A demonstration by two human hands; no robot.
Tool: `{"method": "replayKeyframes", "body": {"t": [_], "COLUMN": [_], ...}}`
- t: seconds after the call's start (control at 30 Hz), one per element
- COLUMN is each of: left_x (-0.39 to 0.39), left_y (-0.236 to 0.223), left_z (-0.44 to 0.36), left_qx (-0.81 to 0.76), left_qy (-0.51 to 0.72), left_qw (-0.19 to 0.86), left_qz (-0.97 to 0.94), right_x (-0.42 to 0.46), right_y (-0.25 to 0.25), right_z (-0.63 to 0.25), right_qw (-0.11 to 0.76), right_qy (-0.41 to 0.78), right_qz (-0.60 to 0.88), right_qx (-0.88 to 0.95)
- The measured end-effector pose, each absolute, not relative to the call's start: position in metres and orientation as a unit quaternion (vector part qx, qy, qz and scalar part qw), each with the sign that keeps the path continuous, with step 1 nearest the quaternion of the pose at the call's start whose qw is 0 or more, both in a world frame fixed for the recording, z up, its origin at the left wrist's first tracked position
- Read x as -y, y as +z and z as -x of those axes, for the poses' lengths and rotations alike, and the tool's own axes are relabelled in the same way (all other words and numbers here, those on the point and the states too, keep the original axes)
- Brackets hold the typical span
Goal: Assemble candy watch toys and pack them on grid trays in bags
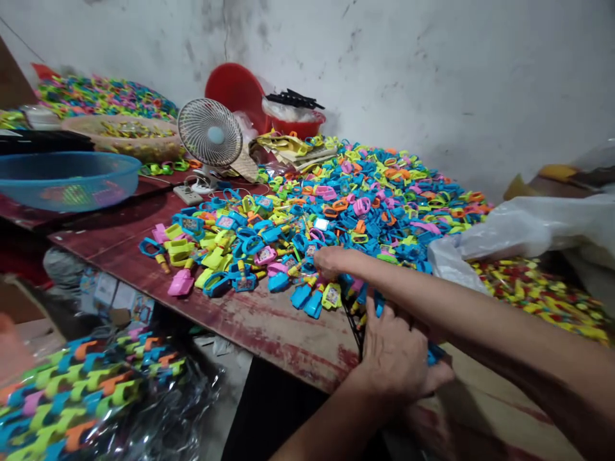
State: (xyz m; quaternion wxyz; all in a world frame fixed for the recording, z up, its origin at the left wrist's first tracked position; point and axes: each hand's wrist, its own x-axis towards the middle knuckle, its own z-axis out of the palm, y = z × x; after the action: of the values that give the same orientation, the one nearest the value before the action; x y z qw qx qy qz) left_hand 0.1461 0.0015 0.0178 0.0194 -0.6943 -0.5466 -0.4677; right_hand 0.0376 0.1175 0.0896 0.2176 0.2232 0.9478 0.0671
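Observation:
A big heap of plastic toy watches [365, 205] in blue, yellow-green, pink and orange covers the table. My right hand [331, 261] reaches across from the right into the near side of the heap. Its fingers are curled downward among the toys, and their tips are hidden. Below it, my left hand [396, 352] is closed, with blue plastic showing at its top and by its right side, apparently a blue toy watch. Close to the hands lie two blue pieces [307, 299] and a yellow-green toy watch [331, 296].
A small fan [210, 133] stands behind the heap, left of red tubs [235, 96]. A blue basin [67, 182] sits at the left. Bagged toy watches [72, 397] lie below the table edge. On the right, a clear bag [528, 224] borders small yellow and red pieces [542, 301].

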Motion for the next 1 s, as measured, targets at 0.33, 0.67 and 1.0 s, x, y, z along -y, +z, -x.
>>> {"method": "replayKeyframes", "body": {"t": [0.33,0.67,1.0], "left_x": [-0.006,-0.003,0.001], "left_y": [0.016,0.030,0.032], "left_z": [-0.153,-0.153,-0.149], "left_qx": [0.567,0.578,0.572], "left_qy": [-0.478,-0.443,-0.382], "left_qw": [0.064,0.075,0.082], "left_qz": [0.667,0.681,0.721], "right_x": [-0.160,-0.152,-0.065], "right_y": [0.161,0.156,0.013], "right_z": [-0.076,-0.314,-0.400], "right_qw": [0.188,-0.109,-0.096], "right_qy": [-0.033,-0.098,-0.324], "right_qz": [-0.244,-0.506,-0.609], "right_qx": [-0.951,-0.850,-0.717]}}
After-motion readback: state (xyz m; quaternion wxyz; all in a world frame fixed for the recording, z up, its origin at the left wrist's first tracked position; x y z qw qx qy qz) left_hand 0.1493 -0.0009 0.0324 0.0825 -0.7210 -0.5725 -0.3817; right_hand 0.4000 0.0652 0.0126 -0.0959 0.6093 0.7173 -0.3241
